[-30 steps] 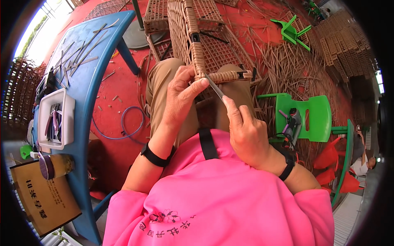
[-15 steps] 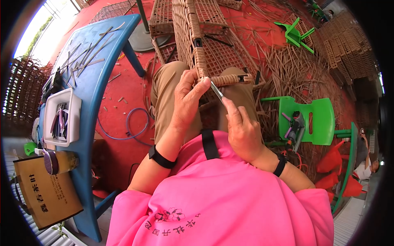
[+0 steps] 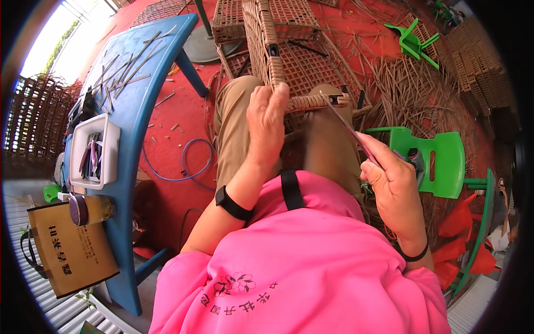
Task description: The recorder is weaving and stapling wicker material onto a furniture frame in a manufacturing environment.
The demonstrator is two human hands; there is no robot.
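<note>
"What's nearest?"
"The right hand (image 3: 392, 178), thumb and fingers closed on a slender tool (image 3: 350, 129). Beyond it the left hand (image 3: 266, 119) is folded round a corner of the woven frame (image 3: 264, 44), at the knees (image 3: 236, 100)."
"How does the frame look?"
"Tan strands, tightly wound; a short arm juts right, with a black fitting (image 3: 334, 100) near its end (the long side has one too)."
"What's unclear?"
"Whether the tool's tip touches that arm. The left hand covers the corner; farther off, the long side leaves the view."
</note>
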